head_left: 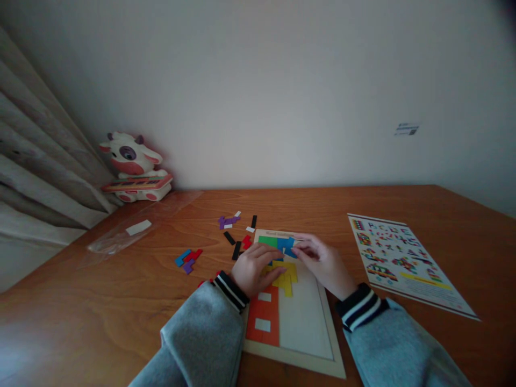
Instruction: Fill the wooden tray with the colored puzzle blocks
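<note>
A wooden puzzle tray lies on the table in front of me, partly filled with green, blue, yellow and orange pieces. My left hand rests on the tray's left side, fingers curled over the yellow pieces. My right hand pinches a blue piece near the tray's top edge, beside the green piece. Orange pieces fill the lower left of the tray.
Loose black, purple, red and blue pieces lie left of the tray. A printed pattern sheet lies to the right. A clear plastic bag and a cow toy sit at the back left by a curtain.
</note>
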Demonstrator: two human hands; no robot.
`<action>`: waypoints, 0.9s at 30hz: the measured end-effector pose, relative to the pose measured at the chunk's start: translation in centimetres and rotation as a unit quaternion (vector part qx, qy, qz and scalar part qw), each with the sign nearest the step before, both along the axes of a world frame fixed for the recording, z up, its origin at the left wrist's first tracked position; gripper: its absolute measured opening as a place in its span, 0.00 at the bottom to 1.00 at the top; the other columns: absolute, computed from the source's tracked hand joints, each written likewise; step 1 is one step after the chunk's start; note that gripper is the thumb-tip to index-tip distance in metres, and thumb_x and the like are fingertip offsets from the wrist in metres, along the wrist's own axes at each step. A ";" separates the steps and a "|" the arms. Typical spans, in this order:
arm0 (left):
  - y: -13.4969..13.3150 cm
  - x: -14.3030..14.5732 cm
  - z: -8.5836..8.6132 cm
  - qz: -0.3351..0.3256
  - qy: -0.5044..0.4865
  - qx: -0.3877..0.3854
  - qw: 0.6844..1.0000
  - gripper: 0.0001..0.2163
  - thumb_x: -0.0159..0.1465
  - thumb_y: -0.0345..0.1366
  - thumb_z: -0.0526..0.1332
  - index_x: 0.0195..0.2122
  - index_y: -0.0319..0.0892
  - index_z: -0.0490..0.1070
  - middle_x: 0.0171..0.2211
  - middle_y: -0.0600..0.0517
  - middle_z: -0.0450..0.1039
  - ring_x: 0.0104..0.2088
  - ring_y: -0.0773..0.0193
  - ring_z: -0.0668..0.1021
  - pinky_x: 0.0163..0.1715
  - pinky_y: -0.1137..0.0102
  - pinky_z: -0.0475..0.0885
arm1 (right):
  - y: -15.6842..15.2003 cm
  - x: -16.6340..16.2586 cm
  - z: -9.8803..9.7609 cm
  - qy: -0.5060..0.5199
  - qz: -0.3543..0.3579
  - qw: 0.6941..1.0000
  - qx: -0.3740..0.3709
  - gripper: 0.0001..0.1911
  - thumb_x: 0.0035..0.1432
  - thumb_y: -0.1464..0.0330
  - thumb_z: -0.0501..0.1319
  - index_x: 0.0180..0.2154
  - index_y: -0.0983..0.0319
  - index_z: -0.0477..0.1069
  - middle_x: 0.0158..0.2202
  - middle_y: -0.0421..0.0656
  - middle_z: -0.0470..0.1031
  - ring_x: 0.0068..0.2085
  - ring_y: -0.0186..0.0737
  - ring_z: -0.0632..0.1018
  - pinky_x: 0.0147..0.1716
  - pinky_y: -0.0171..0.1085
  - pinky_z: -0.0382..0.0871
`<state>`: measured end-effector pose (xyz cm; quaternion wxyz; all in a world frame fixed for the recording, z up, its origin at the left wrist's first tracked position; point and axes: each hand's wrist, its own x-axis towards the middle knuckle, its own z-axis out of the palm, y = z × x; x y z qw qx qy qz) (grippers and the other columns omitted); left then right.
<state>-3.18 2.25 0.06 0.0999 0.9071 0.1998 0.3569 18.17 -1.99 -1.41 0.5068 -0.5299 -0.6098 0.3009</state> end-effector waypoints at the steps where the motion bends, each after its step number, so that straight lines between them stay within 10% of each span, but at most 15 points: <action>1: -0.1 0.0 0.0 -0.015 0.009 0.003 1.000 0.09 0.67 0.39 0.59 0.43 0.41 0.76 0.42 0.46 0.78 0.43 0.59 0.78 0.47 0.64 0.74 | 0.1 0.3 -0.2 -0.030 -0.015 0.999 0.006 0.15 0.58 0.63 0.62 0.46 0.60 0.71 0.38 0.46 0.81 0.39 0.43 0.81 0.40 0.43 0.76; 10: 0.0 0.0 -0.5 -0.038 0.060 0.000 0.997 0.11 0.68 0.37 0.56 0.40 0.42 0.78 0.45 0.48 0.79 0.46 0.60 0.79 0.49 0.65 0.74 | 0.2 -0.1 -0.4 -0.244 0.030 0.966 0.073 0.10 0.62 0.71 0.59 0.41 0.58 0.78 0.39 0.45 0.79 0.41 0.42 0.79 0.44 0.44 0.74; 27: 0.0 0.1 -0.7 -0.027 0.070 -0.005 0.997 0.09 0.65 0.39 0.61 0.40 0.43 0.78 0.43 0.48 0.79 0.44 0.60 0.79 0.46 0.65 0.74 | 0.0 0.0 -0.5 -0.243 0.042 0.966 0.075 0.11 0.64 0.71 0.55 0.45 0.59 0.72 0.42 0.46 0.77 0.43 0.42 0.77 0.46 0.44 0.73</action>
